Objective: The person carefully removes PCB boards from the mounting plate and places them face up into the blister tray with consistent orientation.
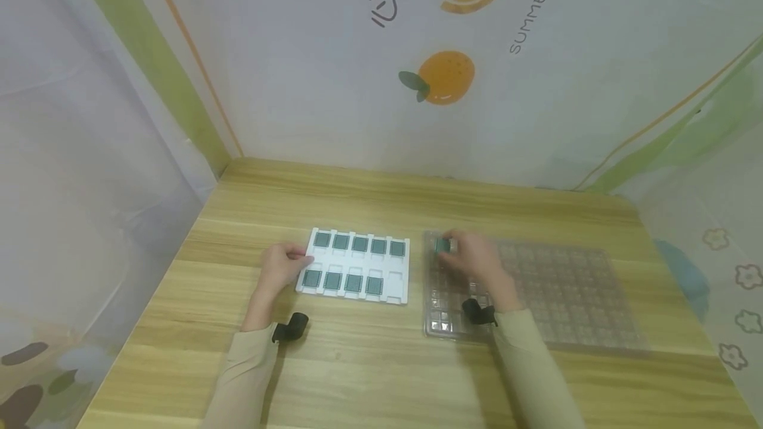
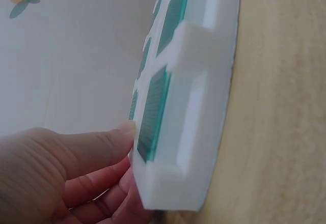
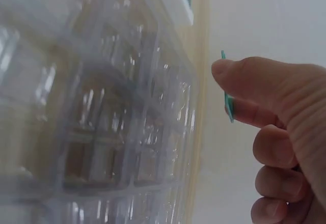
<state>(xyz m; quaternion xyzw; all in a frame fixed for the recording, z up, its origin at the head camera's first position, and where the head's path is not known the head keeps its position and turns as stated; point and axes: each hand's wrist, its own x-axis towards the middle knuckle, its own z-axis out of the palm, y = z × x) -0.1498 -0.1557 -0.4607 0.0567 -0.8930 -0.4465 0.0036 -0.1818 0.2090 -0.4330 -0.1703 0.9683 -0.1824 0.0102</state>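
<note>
A white plastic tray (image 1: pixel 344 261) lies on the table, with several square green circuit chips (image 1: pixel 360 243) seated in two rows of pockets. The pocket at its near right corner shows bare white plastic. My left hand (image 1: pixel 281 267) pinches the tray's left edge; in the left wrist view the thumb is on the top side, by a chip (image 2: pixel 155 114), with the fingers behind the edge. Over the far left corner of a clear plastic tray (image 1: pixel 438 334), my right hand (image 1: pixel 477 260) holds one thin green chip (image 3: pixel 229 109) by its edges between thumb and forefinger. The other fingers are curled.
The clear tray has many square pockets (image 3: pixel 97 107) and stretches right, under my right forearm. Both trays lie on a wood-grain table (image 1: pixel 357 376), a narrow gap between them. A printed white curtain (image 1: pixel 334 104) hangs behind the table and at its sides.
</note>
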